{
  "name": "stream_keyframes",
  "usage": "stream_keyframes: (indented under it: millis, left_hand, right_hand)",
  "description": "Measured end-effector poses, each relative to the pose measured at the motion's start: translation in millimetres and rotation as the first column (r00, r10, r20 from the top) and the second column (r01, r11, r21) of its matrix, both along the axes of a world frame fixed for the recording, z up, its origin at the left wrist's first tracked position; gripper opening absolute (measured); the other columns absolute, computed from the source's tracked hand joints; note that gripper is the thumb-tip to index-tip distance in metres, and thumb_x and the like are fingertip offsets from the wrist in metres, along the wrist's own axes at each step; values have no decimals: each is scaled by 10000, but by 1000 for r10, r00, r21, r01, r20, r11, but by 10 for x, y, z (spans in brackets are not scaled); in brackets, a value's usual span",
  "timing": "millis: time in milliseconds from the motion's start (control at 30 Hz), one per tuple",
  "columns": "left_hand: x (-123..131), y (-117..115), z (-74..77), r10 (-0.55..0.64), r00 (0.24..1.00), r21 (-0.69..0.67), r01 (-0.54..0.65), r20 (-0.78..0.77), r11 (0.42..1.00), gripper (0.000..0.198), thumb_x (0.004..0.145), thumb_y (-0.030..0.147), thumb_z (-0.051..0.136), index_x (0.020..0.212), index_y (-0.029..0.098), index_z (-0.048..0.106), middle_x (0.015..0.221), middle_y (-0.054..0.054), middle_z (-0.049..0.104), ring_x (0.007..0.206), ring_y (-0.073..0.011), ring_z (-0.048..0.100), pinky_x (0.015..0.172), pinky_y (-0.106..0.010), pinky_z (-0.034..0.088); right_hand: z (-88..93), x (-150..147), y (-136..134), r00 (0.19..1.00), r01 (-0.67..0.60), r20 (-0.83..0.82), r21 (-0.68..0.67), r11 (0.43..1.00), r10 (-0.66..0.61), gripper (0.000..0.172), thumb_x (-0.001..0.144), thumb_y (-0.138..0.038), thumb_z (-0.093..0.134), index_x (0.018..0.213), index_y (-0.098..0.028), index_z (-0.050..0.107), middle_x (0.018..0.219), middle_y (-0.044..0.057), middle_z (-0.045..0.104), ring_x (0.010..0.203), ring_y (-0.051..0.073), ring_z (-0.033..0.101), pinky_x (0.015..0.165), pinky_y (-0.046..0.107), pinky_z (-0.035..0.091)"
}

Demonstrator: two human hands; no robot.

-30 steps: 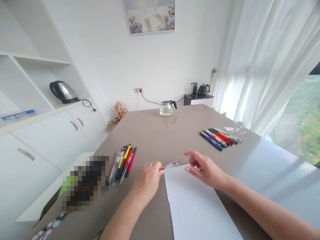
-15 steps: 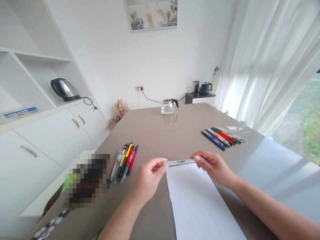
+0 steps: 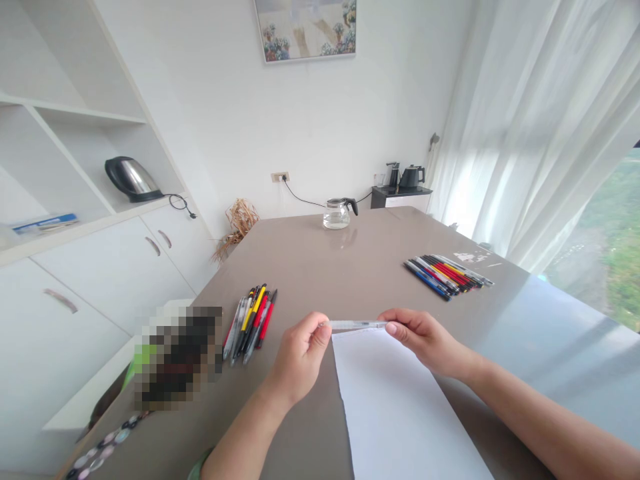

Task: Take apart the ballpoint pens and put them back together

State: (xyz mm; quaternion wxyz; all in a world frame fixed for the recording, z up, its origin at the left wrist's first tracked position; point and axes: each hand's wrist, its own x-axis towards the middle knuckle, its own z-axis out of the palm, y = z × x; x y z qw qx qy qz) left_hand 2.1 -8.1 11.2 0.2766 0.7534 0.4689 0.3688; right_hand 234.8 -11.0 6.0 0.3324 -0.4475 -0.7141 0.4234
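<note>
A clear pen is held level just above the far edge of a white sheet of paper. My left hand pinches its left end and my right hand pinches its right end, both closed on it. A bunch of several pens, yellow, red, black and clear, lies on the table to the left of my left hand. A second row of several pens, blue, red, yellow and black, lies farther off to the right.
The grey-brown table carries a glass jug at its far end. White cabinets with a kettle run along the left. A blurred patch covers something at the table's left edge. Curtains hang at the right.
A second ago only my left hand held the pen and my right hand was open beside it. My right hand has since closed on the other end, and the pen now lies level.
</note>
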Motion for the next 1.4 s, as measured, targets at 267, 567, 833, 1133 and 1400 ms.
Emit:
stream_keyframes:
  millis: [267, 567, 833, 1133, 1400]
  left_hand:
    - [-11, -13, 39, -53, 998, -37, 54, 26, 998, 279, 852, 342, 335, 636, 176, 396, 571, 51, 299, 546, -91, 302, 517, -201, 257]
    - [-17, -3, 33, -46, 999, -67, 48, 23, 997, 315, 846, 345, 339, 581, 176, 327, 546, 51, 276, 535, -90, 284, 507, -207, 234]
    - [-15, 14, 35, -42, 998, -114, 47, 46, 992, 338, 845, 375, 327, 571, 178, 302, 545, 51, 253, 529, -90, 263, 491, -205, 223]
    - [-14, 28, -16, -24, 996, -168, 39, 90, 985, 348, 837, 398, 333, 566, 181, 299, 552, 51, 249, 539, -94, 287, 503, -203, 249]
    - [-8, 55, -75, 8, 987, -257, 34, 160, 966, 385, 825, 452, 327, 568, 173, 397, 495, 52, 327, 482, -93, 341, 481, -203, 295]
  right_hand:
    - [17, -10, -17, 999, 4, 48, 43, 999, -6, 307, 834, -403, 379, 891, -160, 559, 735, 27, 562, 648, 123, 501, 578, 220, 398]
    - [33, -15, -19, 998, 19, 62, 84, 996, -24, 325, 829, -404, 381, 877, -146, 573, 746, 40, 577, 658, 134, 509, 590, 226, 409]
    - [31, -27, -33, 996, 25, 87, 102, 994, -34, 317, 844, -391, 356, 859, -158, 570, 708, 19, 559, 636, 120, 497, 577, 215, 395]
    - [36, -38, -52, 987, 36, 150, 200, 979, -66, 320, 855, -372, 334, 873, -163, 576, 688, 17, 551, 616, 116, 482, 558, 210, 384]
    - [42, -43, -47, 981, 28, 177, 248, 968, -74, 316, 857, -368, 331, 859, -167, 575, 694, 20, 547, 616, 115, 473, 566, 211, 383]
